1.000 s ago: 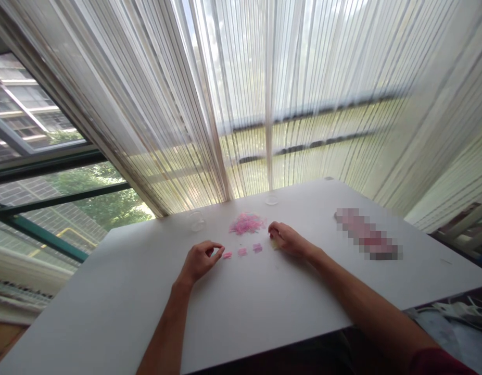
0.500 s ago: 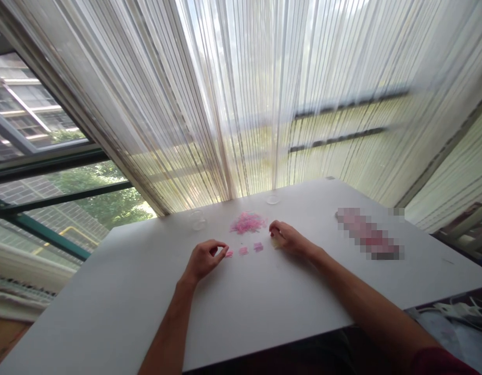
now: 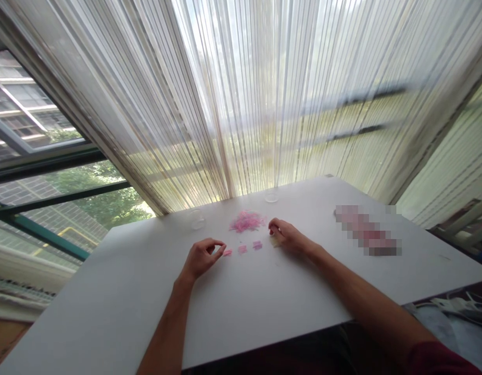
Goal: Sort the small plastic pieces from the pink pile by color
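A loose heap of thin pink and purple pieces (image 3: 246,221) lies on the white table in front of both hands; their exact kind is too small to tell. Nearer to me runs a row of small piles: a bright pink pile (image 3: 227,253), a pale pink pile (image 3: 242,249), a purple pile (image 3: 257,245) and a yellowish pile (image 3: 276,242). My left hand (image 3: 202,258) rests beside the bright pink pile, thumb and forefinger pinched together. Over the yellowish pile, partly covering it, my right hand (image 3: 287,237) has its fingers curled closed. Whatever either hand's fingertips hold is not visible.
Two clear round dishes, a left one (image 3: 198,221) and a right one (image 3: 271,198), stand towards the table's far edge. A pixelated pinkish object (image 3: 368,232) lies to the right. Sheer curtains (image 3: 241,104) hang behind the white table (image 3: 264,297).
The camera view has shifted very slightly. Both hands keep nearly the same place and pose, and the heap and piles look unchanged.
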`<state>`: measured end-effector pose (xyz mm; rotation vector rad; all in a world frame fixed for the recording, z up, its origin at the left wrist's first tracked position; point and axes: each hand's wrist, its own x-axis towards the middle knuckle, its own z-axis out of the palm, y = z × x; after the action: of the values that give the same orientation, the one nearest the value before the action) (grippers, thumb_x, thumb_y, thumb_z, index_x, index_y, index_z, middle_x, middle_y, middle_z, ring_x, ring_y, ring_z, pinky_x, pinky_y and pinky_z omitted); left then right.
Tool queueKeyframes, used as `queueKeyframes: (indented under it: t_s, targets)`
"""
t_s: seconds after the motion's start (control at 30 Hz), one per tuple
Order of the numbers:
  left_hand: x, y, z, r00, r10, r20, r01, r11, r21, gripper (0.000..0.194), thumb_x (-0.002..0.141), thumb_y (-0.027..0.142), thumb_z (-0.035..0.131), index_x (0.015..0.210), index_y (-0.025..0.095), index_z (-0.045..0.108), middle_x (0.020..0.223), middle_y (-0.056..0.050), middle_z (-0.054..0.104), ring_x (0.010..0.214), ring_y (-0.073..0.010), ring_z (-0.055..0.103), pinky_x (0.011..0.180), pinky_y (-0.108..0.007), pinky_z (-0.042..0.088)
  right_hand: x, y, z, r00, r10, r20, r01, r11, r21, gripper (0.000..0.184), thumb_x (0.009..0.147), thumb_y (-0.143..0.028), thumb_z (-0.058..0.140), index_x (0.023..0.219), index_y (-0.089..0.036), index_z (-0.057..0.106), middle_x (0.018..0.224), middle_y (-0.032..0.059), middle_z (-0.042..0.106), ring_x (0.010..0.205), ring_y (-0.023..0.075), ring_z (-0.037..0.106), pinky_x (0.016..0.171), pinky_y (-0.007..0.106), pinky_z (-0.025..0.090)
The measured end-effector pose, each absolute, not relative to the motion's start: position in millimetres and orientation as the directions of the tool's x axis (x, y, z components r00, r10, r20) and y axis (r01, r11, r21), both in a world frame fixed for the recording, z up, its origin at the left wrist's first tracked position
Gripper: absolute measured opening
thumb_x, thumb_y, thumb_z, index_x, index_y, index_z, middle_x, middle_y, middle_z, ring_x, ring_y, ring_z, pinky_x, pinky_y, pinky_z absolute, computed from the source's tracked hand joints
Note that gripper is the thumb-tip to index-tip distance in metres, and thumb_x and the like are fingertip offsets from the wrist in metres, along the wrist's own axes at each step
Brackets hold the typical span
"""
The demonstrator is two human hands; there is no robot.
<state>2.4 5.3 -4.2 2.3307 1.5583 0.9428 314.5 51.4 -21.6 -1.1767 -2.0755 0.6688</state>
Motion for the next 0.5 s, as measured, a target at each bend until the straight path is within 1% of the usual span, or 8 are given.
queueKeyframes:
  t_s: [0.13, 0.33, 0.5]
  targets:
    - [6.6, 4.3, -4.6, 0.274, 0.878, 0.392, 0.744, -0.452, 0.492, 0.028, 0.083, 0.042, 0.060, 0.084, 0.019, 0.075, 0.058, 0.002, 0.049, 0.053, -0.0093, 0.039, 0.052, -0.021, 0.033, 314.5, 51.3, -21.6, -0.375, 0.886, 0.273, 0.549, 0.450, -0.704, 0.016, 0.093, -0.022, 0.036, 0.092, -0.019, 0.053, 0.083, 0.0040, 0.064, 0.076, 0.0163, 0.056, 0.072, 0.029, 0.042]
    - [17.9, 1.5, -4.4, 0.328, 0.873, 0.361, 0.725, -0.478, 0.496, 0.022, 0.083, 0.037, 0.061, 0.084, 0.020, 0.075, 0.057, 0.003, 0.046, 0.052, -0.0088, 0.038, 0.052, -0.021, 0.033, 314.7, 51.3, -22.2, -0.372, 0.884, 0.283, 0.557, 0.457, -0.693, 0.016, 0.093, -0.022, 0.036, 0.091, -0.020, 0.052, 0.082, 0.0029, 0.064, 0.076, 0.0158, 0.056, 0.073, 0.029, 0.042]
    - [11.0, 3.0, -1.6, 0.286, 0.879, 0.382, 0.739, -0.456, 0.496, 0.023, 0.082, 0.037, 0.061, 0.083, 0.019, 0.075, 0.057, 0.003, 0.048, 0.053, -0.0089, 0.039, 0.052, -0.021, 0.033, 314.0, 50.1, -19.9, -0.362, 0.893, 0.269, 0.563, 0.439, -0.700, 0.016, 0.092, -0.022, 0.037, 0.091, -0.020, 0.052, 0.082, 0.0030, 0.064, 0.075, 0.0154, 0.055, 0.073, 0.028, 0.042]
